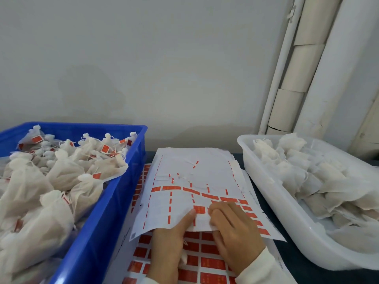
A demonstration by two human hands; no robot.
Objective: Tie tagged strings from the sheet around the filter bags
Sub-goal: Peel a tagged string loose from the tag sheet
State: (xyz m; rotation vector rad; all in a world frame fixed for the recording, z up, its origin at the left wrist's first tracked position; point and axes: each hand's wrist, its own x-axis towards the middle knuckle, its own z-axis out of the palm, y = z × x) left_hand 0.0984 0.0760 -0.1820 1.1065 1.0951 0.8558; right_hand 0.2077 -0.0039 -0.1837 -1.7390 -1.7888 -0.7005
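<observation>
Peeling a red tag [199, 209] from the flimsy sheet [184, 201] between the blue crate [114, 201] and white tray [266, 193], the left hand [170, 240] pinches the sheet's near edge while the right hand [233, 228], fingers curled, picks at this light, easily torn tag, best taken by its edge.

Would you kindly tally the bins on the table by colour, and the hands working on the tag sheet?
Blue bin, holding tied filter bags with red tags: 1
White bin, holding untied filter bags: 1
Hands on the top tag sheet: 2, the left hand and the right hand
Total: 4
</observation>
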